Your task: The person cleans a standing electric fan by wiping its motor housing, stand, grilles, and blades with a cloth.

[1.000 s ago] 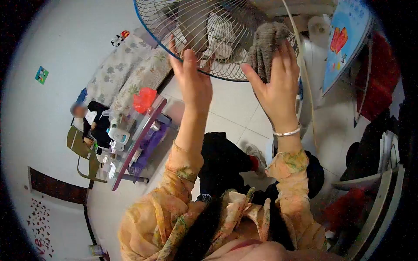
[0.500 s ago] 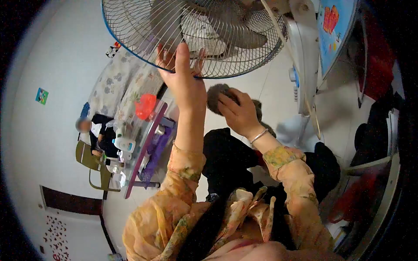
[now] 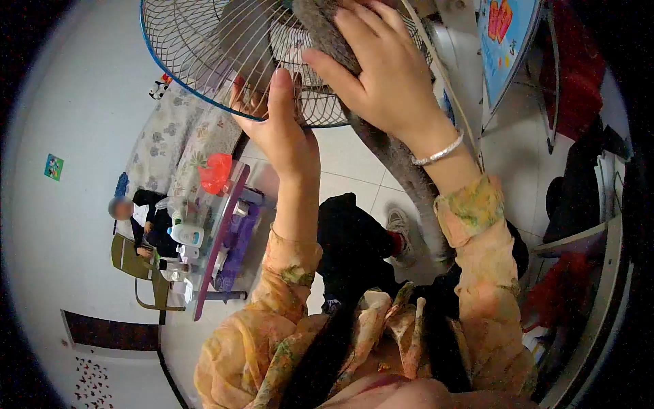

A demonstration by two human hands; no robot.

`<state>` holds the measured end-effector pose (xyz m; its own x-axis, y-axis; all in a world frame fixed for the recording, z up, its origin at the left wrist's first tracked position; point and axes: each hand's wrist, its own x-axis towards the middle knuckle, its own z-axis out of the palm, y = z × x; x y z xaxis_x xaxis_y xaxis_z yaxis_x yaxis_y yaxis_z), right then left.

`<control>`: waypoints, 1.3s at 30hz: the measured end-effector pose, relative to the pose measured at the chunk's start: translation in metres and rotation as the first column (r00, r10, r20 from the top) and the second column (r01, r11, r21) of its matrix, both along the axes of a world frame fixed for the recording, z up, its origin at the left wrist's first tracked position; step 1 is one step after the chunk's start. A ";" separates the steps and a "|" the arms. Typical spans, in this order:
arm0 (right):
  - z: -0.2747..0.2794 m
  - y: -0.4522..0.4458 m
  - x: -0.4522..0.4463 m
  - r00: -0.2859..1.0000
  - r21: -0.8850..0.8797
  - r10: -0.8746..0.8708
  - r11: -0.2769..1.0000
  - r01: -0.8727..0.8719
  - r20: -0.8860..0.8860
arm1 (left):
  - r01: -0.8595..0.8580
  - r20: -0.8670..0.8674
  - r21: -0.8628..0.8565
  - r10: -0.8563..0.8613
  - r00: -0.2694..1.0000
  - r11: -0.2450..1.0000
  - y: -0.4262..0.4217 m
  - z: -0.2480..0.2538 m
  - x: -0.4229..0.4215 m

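The right hand (image 3: 392, 82) has come up from beneath the fan guard (image 3: 197, 61), where it was half a second ago, and brought the grey cloth (image 3: 325, 37) against the wires, its long tail dropping toward five o'clock. The left hand (image 3: 279, 143) keeps its hold on the rim.

From where I stand, the guard spans eleven to twelve o'clock, tilted, with a grey blade (image 3: 242, 34) showing through the mesh. The left fingers are closed around the rim at its six o'clock, thumb on the near side, others behind the wires. The right fingers lie slightly parted over the cloth, thumb stretched toward ten o'clock; whether they pinch it I can't tell.

The work looks under way, not finished: the cloth is up on the guard, which sits around the blade. Toward the guard's nine o'clock the mesh has no cloth on it; which wires it has covered, or how many remain, doesn't show. Over at eight o'clock, bottles (image 3: 185, 235) stand on the surface (image 3: 221, 242).
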<state>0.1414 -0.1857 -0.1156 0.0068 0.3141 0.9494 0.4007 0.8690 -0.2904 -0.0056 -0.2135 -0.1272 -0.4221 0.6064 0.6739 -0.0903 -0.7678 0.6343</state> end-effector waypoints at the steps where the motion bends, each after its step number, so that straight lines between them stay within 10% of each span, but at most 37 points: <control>1: -0.007 -0.001 -0.001 1.000 -0.038 0.031 0.999 -0.031 -0.005 | -0.005 0.002 0.006 0.005 1.000 1.000 -0.001 -0.001 0.002; 4: -0.033 0.015 -0.018 0.989 0.193 -0.072 0.976 0.097 -0.131 | -0.044 0.006 -0.001 0.044 0.999 0.999 -0.006 -0.005 0.003; 12: -0.087 -0.012 -0.040 0.981 0.150 -0.146 0.975 0.165 -0.124 | -0.047 0.026 -0.013 0.047 0.999 0.999 -0.006 -0.006 0.004; 19: -0.179 -0.002 -0.052 0.969 0.184 0.041 0.979 -0.087 0.242 | -0.044 0.077 -0.040 0.047 0.996 0.998 -0.007 -0.004 0.005; 24: -0.155 0.003 -0.033 0.996 0.337 -0.049 0.939 0.070 -0.071 | -0.034 0.053 -0.032 0.036 0.998 0.999 -0.008 -0.002 0.005; 28: -0.077 0.004 0.007 0.973 0.107 -0.163 0.978 0.181 -0.163 | -0.002 0.036 -0.007 0.002 0.999 1.000 -0.012 -0.004 0.007; 30: -0.069 0.012 0.017 0.990 0.006 0.029 1.000 -0.028 -0.138 | -0.005 0.018 -0.003 0.005 1.000 1.000 -0.014 -0.004 0.011; 39: -0.137 0.020 -0.019 0.978 -0.057 0.003 0.998 -0.015 -0.209 | -0.152 0.065 -0.065 0.156 0.986 0.986 -0.019 -0.003 0.022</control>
<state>0.1221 -0.1658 -0.2523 0.1999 0.3692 0.9076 0.3182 0.8516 -0.4166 0.0160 -0.2326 -0.1302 -0.5584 0.5688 0.6039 -0.0196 -0.7368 0.6759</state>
